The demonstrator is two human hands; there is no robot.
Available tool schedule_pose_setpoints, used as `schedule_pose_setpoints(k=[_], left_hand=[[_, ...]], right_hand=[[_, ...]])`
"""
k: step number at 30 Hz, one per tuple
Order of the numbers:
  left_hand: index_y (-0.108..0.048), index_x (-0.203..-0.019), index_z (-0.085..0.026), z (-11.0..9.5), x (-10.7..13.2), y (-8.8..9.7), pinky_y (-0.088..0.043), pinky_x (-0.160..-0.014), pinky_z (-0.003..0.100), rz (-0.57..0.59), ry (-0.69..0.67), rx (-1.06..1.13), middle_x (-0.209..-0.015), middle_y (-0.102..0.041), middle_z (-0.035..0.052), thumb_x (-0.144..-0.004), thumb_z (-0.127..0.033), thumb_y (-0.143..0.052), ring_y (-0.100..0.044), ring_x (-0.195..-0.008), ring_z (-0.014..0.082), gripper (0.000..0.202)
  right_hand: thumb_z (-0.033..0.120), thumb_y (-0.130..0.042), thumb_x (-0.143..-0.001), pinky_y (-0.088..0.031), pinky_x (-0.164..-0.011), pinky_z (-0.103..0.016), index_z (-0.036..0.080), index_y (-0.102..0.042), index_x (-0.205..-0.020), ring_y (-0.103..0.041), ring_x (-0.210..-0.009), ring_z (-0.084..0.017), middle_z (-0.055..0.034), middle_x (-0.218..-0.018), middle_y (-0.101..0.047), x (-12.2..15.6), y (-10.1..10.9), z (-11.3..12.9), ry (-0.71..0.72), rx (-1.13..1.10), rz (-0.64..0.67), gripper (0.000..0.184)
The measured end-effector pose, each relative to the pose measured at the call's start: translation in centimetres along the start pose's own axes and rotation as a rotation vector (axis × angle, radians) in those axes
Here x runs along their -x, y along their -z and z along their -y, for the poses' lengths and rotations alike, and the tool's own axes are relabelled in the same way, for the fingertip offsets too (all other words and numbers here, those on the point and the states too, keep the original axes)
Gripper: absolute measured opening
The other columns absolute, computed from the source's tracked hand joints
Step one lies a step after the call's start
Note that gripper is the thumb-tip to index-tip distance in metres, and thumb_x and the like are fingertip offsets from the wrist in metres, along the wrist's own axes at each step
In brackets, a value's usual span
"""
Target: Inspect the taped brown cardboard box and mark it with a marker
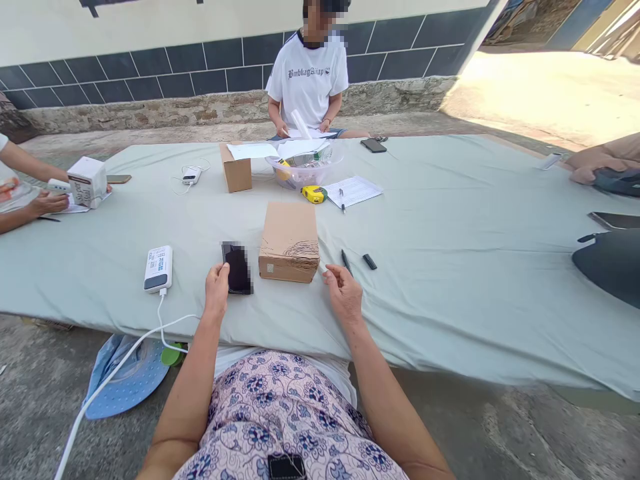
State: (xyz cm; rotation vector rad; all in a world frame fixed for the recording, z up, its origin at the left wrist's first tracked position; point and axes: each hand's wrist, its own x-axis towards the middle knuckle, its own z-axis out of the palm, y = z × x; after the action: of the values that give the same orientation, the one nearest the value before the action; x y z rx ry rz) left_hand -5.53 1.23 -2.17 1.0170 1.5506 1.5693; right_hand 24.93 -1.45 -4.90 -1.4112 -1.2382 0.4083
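Observation:
My left hand [217,288] rests on the pale green cloth [450,267], its fingers curled round the left edge of a black phone [237,268]. To the phone's right stands a closed brown cardboard box [289,241]. Just off the box's front right corner, my right hand [344,291] hovers with its fingers loosely curled and the thumb meeting the fingertips; what it pinches, if anything, is too small to make out. A black pen [347,261] and its cap [369,261] lie beyond that hand.
A white power bank [158,268] with a cable lies to the left. Farther off are a small open carton [236,169], a clear bowl [305,165], a yellow tape measure [314,194] and papers [353,191]. One person sits opposite; others' hands show at both sides.

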Motion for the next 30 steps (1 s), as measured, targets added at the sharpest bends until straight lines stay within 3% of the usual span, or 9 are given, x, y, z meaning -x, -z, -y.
schedule_pose_setpoints(k=[4, 9, 18, 22, 25, 30], left_hand=[[-0.062, -0.1, -0.022, 0.3, 0.2, -0.5, -0.053, -0.08, 0.03, -0.007, 0.177, 0.158, -0.095, -0.068, 0.0027, -0.084, -0.041, -0.066, -0.065, -0.089, 0.0172, 0.025], [-0.061, -0.104, -0.024, 0.9, 0.4, -0.5, -0.052, -0.069, 0.028, -0.035, 0.299, 0.325, -0.092, -0.068, 0.0017, -0.083, -0.034, -0.063, -0.065, -0.077, 0.0155, 0.023], [-0.061, -0.102, -0.023, 1.1, 1.3, 0.0, -0.052, -0.07, 0.028, -0.039, 0.279, 0.506, -0.082, -0.068, -0.0015, -0.074, -0.03, -0.069, -0.063, -0.07, 0.0133, 0.03], [-0.062, -0.109, -0.024, 0.0, 2.9, 0.3, -0.051, -0.069, 0.026, 0.01, 0.25, 0.582, -0.084, -0.071, -0.0017, -0.068, -0.028, -0.072, -0.065, -0.072, 0.0139, 0.042], [-0.064, -0.111, -0.024, -0.9, 4.8, -0.2, -0.054, -0.071, 0.03, 0.072, 0.244, 0.614, -0.09, -0.074, 0.0012, -0.072, -0.031, -0.069, -0.069, -0.078, 0.0178, 0.04], [-0.062, -0.117, -0.026, -2.0, 9.1, -2.7, -0.056, -0.078, 0.034, 0.317, 0.336, 0.636, -0.098, -0.075, 0.002, -0.078, -0.032, -0.066, -0.071, -0.086, 0.0202, 0.04]], right_hand=[[0.05, -0.055, -0.092, -0.059, -0.073, -0.038, 0.02, -0.072, -0.103, -0.073, -0.071, -0.023, -0.0088, -0.088, -0.081, 0.0, 0.0, 0.1, -0.006, -0.005, 0.005, 0.036], [0.05, -0.056, -0.09, -0.059, -0.074, -0.038, 0.021, -0.072, -0.101, -0.073, -0.072, -0.023, -0.0079, -0.088, -0.081, 0.1, 0.0, 0.2, 0.001, -0.012, 0.021, 0.035], [0.05, -0.059, -0.089, -0.06, -0.071, -0.038, 0.021, -0.072, -0.098, -0.072, -0.067, -0.022, -0.0068, -0.083, -0.08, 0.0, -0.1, 0.3, 0.005, -0.037, 0.03, 0.033], [0.049, -0.058, -0.09, -0.061, -0.069, -0.038, 0.022, -0.071, -0.097, -0.072, -0.065, -0.021, -0.0059, -0.081, -0.078, 0.0, 0.3, 1.0, 0.019, -0.062, 0.016, 0.031], [0.05, -0.056, -0.093, -0.06, -0.068, -0.036, 0.022, -0.07, -0.099, -0.072, -0.066, -0.02, -0.0061, -0.084, -0.077, 0.3, 0.9, 2.0, 0.021, -0.079, 0.003, 0.032], [0.06, -0.045, -0.1, -0.058, -0.063, -0.033, 0.022, -0.069, -0.111, -0.072, -0.071, -0.019, -0.0074, -0.09, -0.077, 3.3, 1.8, 4.4, 0.001, -0.146, 0.092, 0.047]])
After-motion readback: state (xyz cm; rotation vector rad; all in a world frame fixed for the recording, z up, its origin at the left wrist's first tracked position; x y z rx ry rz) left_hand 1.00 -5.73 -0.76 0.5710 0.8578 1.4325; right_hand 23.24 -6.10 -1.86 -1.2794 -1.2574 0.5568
